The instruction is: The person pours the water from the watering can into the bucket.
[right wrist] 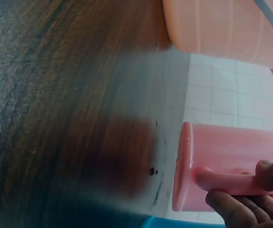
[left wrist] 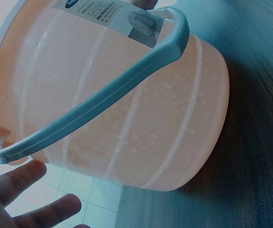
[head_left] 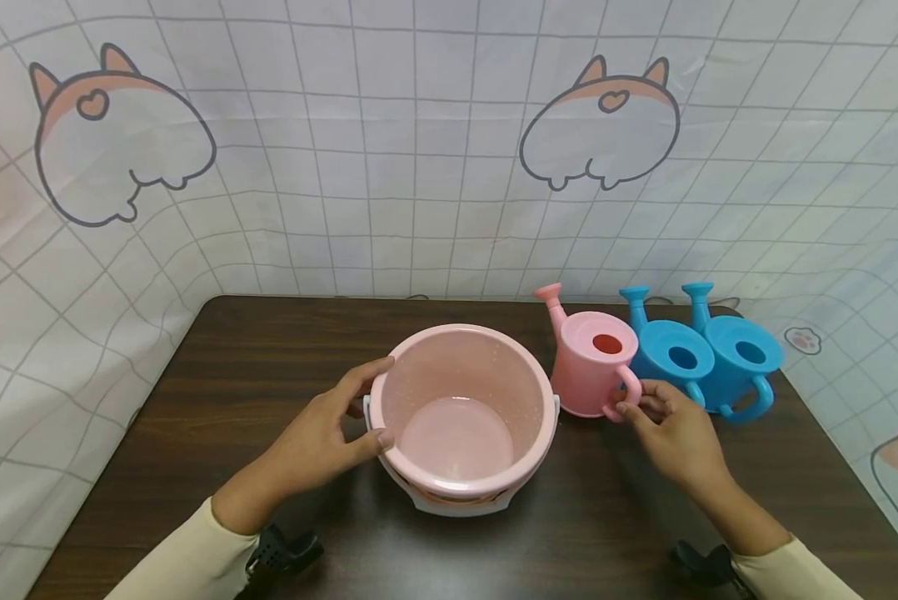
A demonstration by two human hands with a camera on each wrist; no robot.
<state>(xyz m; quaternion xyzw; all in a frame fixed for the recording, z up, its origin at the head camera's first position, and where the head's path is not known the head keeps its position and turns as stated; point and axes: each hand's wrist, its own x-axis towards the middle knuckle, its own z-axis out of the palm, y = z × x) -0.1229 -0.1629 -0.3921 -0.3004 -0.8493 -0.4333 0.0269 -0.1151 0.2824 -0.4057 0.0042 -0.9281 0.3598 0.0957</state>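
It is a screened tabletop corner, room unclear: a wrinkled cartoon-printed sheet [head_left: 381,167] hangs behind a wood-grain table [head_left: 269,367].

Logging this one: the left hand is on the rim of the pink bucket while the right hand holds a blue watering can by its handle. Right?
The held watering can is pink, not blue, as the right wrist view shows. The rest stands: left hand on the rim of the pink bucket, right hand holding the handle.
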